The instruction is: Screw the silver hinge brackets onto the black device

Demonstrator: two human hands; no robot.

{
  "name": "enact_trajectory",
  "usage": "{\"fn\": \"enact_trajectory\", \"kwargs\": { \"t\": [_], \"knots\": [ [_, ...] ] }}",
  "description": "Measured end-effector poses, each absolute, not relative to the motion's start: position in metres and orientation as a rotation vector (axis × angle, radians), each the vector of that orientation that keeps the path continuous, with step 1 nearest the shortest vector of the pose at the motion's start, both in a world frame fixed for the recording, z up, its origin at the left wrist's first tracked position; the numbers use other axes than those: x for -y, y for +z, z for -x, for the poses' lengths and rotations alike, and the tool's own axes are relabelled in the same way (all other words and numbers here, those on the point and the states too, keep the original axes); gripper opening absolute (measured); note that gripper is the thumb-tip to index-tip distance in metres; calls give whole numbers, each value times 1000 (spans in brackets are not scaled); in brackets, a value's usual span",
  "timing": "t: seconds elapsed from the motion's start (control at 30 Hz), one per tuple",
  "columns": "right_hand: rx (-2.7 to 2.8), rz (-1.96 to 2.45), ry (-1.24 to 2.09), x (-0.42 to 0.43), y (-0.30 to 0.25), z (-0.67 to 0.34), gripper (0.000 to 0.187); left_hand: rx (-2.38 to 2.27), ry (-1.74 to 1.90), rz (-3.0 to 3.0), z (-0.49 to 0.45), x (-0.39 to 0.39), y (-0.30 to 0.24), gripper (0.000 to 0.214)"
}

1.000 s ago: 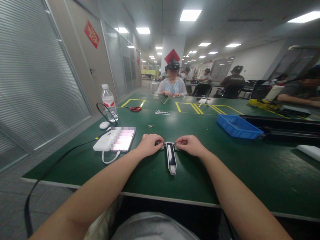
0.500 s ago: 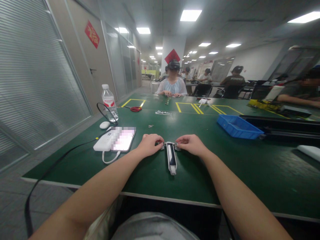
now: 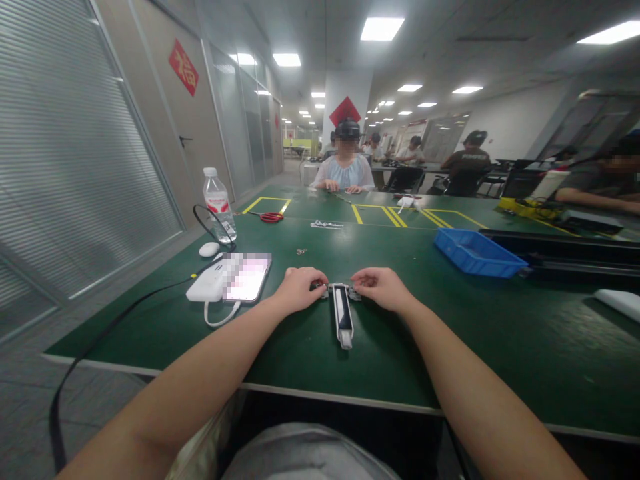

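Note:
On the green table lies a long narrow white-and-black device point(image 3: 343, 313) with a pale tip toward me and small silvery metal parts sticking out sideways at its far end. My left hand point(image 3: 301, 289) is closed at the left metal part, thumb and fingers pinching around it. At the other side, my right hand point(image 3: 382, 289) pinches the right metal part in the same way. The fingers cover much of both metal parts, so their exact shape is hidden. Beyond my left hand, a tiny metal piece point(image 3: 301, 252) lies on the table.
To the left are a phone point(image 3: 251, 279), a white cabled box point(image 3: 206, 283), a white mouse-like oval point(image 3: 209, 249) and a water bottle point(image 3: 219, 207). Red-handled scissors point(image 3: 271, 217) and white strips point(image 3: 327, 225) lie farther off. A blue tray point(image 3: 475, 253) stands right. A person point(image 3: 345, 170) sits opposite.
My hands and the device stay practically where they were. Across the table, the other person's hands have shifted a little, and the greenish strip by them has moved.

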State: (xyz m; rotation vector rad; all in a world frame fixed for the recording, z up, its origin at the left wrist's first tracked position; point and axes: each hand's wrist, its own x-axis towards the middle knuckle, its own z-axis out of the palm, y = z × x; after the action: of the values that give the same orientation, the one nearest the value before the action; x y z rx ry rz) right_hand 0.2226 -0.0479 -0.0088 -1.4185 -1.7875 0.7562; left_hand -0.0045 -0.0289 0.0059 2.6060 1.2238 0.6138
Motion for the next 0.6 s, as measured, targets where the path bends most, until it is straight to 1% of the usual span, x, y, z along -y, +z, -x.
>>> {"fn": "enact_trajectory", "kwargs": {
  "t": [0.13,0.43,0.5,0.6],
  "knots": [
    [1816,1431,729,50,-6,-220,22,-1232,606,-2597,4,30,9,14],
    [1963,1592,496,53,1,-220,19,-1215,601,-2602,5,29,6,15],
    [1975,1591,502,54,1,-220,18,-1213,604,-2603,5,29,6,15],
    [1931,1560,607,54,0,-219,17,-1216,607,-2605,5,29,6,15]
  ]
}}
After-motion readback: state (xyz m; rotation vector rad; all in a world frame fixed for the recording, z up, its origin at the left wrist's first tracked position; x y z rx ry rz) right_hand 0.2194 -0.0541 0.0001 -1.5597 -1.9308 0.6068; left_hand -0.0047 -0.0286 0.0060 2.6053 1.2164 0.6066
